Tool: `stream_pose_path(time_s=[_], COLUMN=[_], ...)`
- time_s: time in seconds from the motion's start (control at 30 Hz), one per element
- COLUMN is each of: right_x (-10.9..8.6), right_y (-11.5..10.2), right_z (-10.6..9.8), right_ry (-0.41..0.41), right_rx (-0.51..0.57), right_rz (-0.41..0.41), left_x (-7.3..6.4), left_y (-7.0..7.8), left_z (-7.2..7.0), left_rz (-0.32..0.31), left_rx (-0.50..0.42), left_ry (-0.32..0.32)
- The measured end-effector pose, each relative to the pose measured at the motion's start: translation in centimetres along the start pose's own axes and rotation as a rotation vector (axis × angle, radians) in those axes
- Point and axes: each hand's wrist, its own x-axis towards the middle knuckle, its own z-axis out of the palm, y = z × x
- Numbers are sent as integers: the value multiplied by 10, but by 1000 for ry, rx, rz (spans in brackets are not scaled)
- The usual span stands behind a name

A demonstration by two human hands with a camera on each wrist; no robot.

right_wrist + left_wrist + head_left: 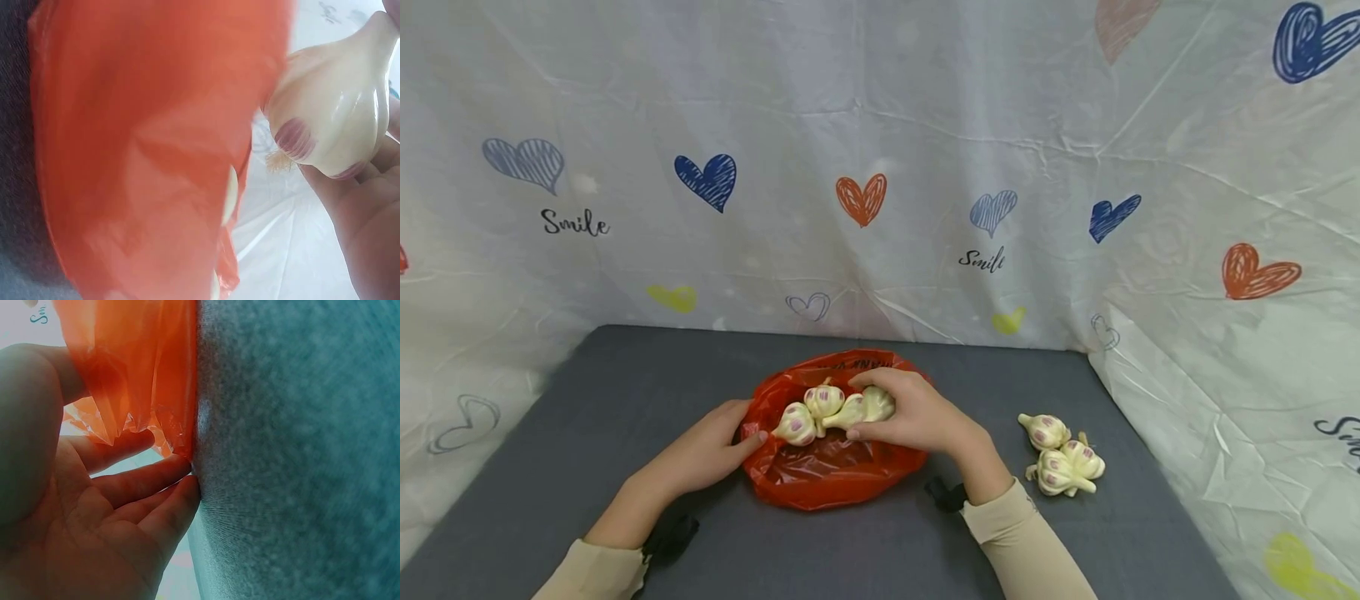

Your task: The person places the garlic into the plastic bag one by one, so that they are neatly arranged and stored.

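Note:
A red plastic bag (pixel 808 492) sits with its mouth spread wide, pale garlic bulbs (pixel 796 423) with purple patches showing in it. At its left side, my left hand (pixel 718 446) holds the rim, thumb over the edge. In the left wrist view the fingers (pixel 140 481) reach the bag's lower edge by the table. My right hand (pixel 913 411) grips a garlic bulb (pixel 878 404) over the right part of the opening, beside the other bulbs. The right wrist view shows this bulb (pixel 334 103) up close, just beyond the bag's red wall (pixel 144 156).
Three more garlic bulbs (pixel 1063 467) lie clustered on the dark grey table (pixel 820 558), right of my right forearm. A white cloth (pixel 910 108) printed with hearts hangs behind the table and along its sides.

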Motion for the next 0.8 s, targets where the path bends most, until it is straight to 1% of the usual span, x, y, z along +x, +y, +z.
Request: stream_pose_path(time_s=[0.17, 0.27, 0.4, 0.57, 0.8], right_x=[2, 3, 3, 4, 5], right_y=[-1, -2, -4, -5, -14], right_z=[9, 13, 16, 21, 29], right_ry=[-48, -71, -75, -106, -137], right_rx=[10, 11, 9, 4, 2], right_rz=[-11, -17, -14, -21, -29], left_x=[1, 1, 1, 1, 1], left_y=[-1, -1, -1, -1, -2], left_z=[0, 0, 1, 1, 2], left_rz=[-1, -15, -19, -5, -3], left_rx=[12, 20, 28, 25, 34], left_ry=[-7, -15, -17, -13, -8])
